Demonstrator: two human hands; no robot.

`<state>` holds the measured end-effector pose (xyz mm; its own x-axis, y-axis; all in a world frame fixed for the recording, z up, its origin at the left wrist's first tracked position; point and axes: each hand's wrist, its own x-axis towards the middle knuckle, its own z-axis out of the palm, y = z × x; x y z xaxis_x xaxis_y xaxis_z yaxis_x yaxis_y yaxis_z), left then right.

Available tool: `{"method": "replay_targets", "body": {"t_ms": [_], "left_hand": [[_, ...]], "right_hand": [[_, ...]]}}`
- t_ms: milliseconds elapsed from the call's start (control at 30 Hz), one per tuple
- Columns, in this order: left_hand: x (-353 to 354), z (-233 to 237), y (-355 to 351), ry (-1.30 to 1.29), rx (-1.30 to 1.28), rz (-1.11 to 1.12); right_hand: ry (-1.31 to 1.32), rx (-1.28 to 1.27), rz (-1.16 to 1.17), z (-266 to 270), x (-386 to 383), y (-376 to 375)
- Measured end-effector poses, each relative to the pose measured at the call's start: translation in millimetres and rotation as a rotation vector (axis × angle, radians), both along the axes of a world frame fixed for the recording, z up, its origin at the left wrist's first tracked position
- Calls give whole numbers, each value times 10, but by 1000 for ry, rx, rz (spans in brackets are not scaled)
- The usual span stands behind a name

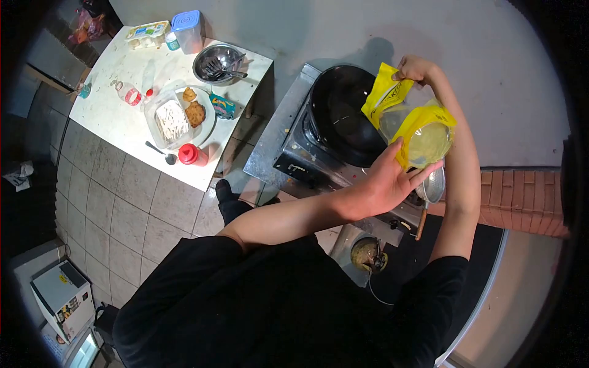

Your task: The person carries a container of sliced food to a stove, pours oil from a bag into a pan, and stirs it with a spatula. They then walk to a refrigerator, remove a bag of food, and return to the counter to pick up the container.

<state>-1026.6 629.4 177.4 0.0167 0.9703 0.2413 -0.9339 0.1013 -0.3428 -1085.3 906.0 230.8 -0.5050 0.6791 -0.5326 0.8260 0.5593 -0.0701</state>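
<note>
A yellow and clear plastic pouch [423, 115] with pale yellow liquid, like cooking oil, is tilted beside and partly over the rim of a large black wok [331, 92]. At its top end, my right hand [417, 69] is closed on the yellow edge. My left hand [388, 184] supports the pouch's lower end from below, thumb against its side and fingers stretched underneath. The liquid lies at that lower end. Inside the wok is a dark, shiny surface; I cannot make out a pouring stream. The wok stands on a metal gas stove [294, 147].
Right of the stove is a metal pan with a wooden handle [421, 224]. Nearer me stands a pot of food [366, 253]. The white table [116, 80] at left holds a steel bowl [208, 54], a plate of fried pieces [208, 126], a plastic tub and a red bottle [192, 155].
</note>
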Motion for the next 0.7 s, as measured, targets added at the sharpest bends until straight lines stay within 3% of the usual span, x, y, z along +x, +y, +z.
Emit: {"method": "replay_targets", "body": {"t_ms": [400, 700], "left_hand": [[-15, 26, 25, 23, 41, 2], [45, 183, 62, -108, -25, -4]], "right_hand": [[-10, 22, -18, 128, -15, -27], [-40, -175, -7, 212, 51, 172]]}}
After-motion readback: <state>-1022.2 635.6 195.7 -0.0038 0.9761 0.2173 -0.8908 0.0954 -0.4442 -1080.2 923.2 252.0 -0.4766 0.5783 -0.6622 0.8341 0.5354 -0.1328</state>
